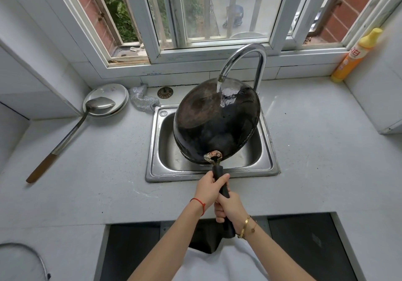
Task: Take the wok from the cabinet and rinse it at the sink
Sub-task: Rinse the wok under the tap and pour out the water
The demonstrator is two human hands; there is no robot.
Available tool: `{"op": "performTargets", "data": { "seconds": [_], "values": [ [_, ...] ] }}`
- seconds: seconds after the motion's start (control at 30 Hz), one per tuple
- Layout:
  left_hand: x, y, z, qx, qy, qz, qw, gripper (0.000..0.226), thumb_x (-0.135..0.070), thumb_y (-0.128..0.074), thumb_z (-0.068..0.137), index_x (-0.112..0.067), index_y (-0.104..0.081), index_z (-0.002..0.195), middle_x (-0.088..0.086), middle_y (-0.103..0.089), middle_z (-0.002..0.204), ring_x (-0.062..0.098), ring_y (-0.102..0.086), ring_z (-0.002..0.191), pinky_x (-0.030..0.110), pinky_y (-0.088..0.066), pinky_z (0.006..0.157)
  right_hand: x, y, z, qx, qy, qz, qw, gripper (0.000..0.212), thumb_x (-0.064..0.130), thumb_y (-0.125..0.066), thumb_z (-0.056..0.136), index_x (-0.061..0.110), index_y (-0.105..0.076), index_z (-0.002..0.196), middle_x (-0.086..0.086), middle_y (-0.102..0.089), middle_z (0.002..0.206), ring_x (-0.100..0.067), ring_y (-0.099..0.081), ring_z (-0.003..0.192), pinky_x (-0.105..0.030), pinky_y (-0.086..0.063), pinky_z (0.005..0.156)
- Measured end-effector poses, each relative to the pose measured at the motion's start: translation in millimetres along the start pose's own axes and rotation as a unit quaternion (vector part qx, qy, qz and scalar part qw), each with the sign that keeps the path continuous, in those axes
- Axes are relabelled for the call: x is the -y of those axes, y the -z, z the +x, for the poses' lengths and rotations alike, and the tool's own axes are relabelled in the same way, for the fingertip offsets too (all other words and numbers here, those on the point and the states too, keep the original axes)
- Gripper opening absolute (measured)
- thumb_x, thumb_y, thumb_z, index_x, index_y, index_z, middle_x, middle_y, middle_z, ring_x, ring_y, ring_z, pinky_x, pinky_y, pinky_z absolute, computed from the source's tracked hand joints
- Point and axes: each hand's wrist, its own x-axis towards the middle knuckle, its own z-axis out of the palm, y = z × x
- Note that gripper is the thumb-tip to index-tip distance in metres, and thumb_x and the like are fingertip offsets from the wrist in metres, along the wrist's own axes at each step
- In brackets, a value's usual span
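A black wok (215,124) is held upside down over the steel sink (156,167), its rounded underside facing up and towards me. Water runs from the curved chrome faucet (245,56) onto the far side of that underside. Both hands grip the wok's black handle (218,170). My left hand (210,188), with a red string at the wrist, holds it nearer the wok. Behind it, my right hand (229,207), with a gold bracelet, holds the handle's lower end.
A long metal spatula (71,132) rests on stacked white plates (121,89) at the back left. A steel scourer (142,99) and a sink strainer plug (164,92) lie behind the sink. A yellow detergent bottle (356,55) leans at the right. Dark open cabinet space lies below the counter edge.
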Motion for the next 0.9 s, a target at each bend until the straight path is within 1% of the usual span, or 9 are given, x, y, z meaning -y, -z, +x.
{"op": "performTargets", "data": {
  "seconds": [0.13, 0.3, 0.4, 0.53, 0.63, 0.8, 0.9],
  "values": [
    [-1, 1, -1, 0.000, -0.001, -0.004, 1.000, 0.030, -0.036, -0.066, 0.089, -0.010, -0.058, 0.102, 0.007, -0.072, 0.087, 0.021, -0.073, 0.081, 0.042, -0.060, 0.083, 2, -2, -2, 0.003, -0.004, -0.001, 1.000, 0.030, 0.019, -0.053, 0.097, 0.011, -0.042, 0.070, 0.000, -0.034, 0.047, -0.012, -0.033, 0.036, -0.020, -0.033, 0.036],
    [-1, 10, 1, -0.007, -0.002, -0.006, 1.000, 0.030, -0.038, -0.065, 0.089, -0.012, -0.058, 0.101, 0.007, -0.072, 0.089, 0.023, -0.073, 0.085, 0.042, -0.059, 0.085, 6, -9, 1, 0.008, -0.004, -0.014, 1.000, 0.029, 0.022, -0.053, 0.097, 0.011, -0.044, 0.072, -0.001, -0.035, 0.049, -0.012, -0.034, 0.038, -0.021, -0.033, 0.036],
    [-2, 13, 1, -0.008, 0.001, -0.016, 1.000, 0.031, -0.036, -0.064, 0.090, -0.010, -0.057, 0.103, 0.006, -0.071, 0.088, 0.022, -0.072, 0.082, 0.041, -0.059, 0.084, 6, -12, 3, 0.015, -0.004, -0.018, 1.000, 0.029, 0.022, -0.053, 0.097, 0.011, -0.043, 0.073, -0.001, -0.035, 0.050, -0.012, -0.034, 0.038, -0.021, -0.033, 0.037],
    [0, 12, -1, -0.012, 0.001, -0.009, 1.000, 0.028, -0.036, -0.063, 0.091, -0.012, -0.057, 0.102, 0.003, -0.071, 0.086, 0.020, -0.072, 0.082, 0.040, -0.060, 0.084, 3, -10, 3, 0.020, -0.006, -0.014, 1.000, 0.028, 0.022, -0.053, 0.097, 0.011, -0.042, 0.074, -0.001, -0.034, 0.050, -0.012, -0.033, 0.039, -0.021, -0.033, 0.037],
    [2, 9, -2, -0.004, 0.004, -0.022, 1.000, 0.025, -0.034, -0.064, 0.091, -0.012, -0.057, 0.101, 0.003, -0.071, 0.085, 0.018, -0.072, 0.079, 0.037, -0.060, 0.083, 1, -7, 1, 0.018, -0.010, -0.013, 1.000, 0.028, 0.022, -0.053, 0.097, 0.011, -0.041, 0.074, -0.002, -0.033, 0.051, -0.012, -0.032, 0.038, -0.020, -0.033, 0.037],
    [3, 5, -2, 0.004, 0.003, -0.003, 1.000, 0.030, -0.037, -0.063, 0.090, -0.011, -0.057, 0.104, 0.003, -0.071, 0.086, 0.017, -0.072, 0.080, 0.038, -0.060, 0.083, 0, -5, -1, 0.004, -0.012, -0.008, 1.000, 0.030, 0.023, -0.053, 0.098, 0.011, -0.042, 0.072, -0.002, -0.034, 0.049, -0.012, -0.033, 0.037, -0.020, -0.033, 0.036],
    [2, 3, -3, 0.010, 0.001, -0.012, 1.000, 0.030, -0.035, -0.064, 0.091, -0.010, -0.057, 0.104, 0.005, -0.071, 0.087, 0.018, -0.072, 0.080, 0.038, -0.060, 0.082, -1, -4, -2, 0.000, -0.010, 0.000, 1.000, 0.031, 0.020, -0.053, 0.098, 0.011, -0.041, 0.070, 0.000, -0.034, 0.048, -0.011, -0.033, 0.036, -0.020, -0.033, 0.035]
  ]
}}
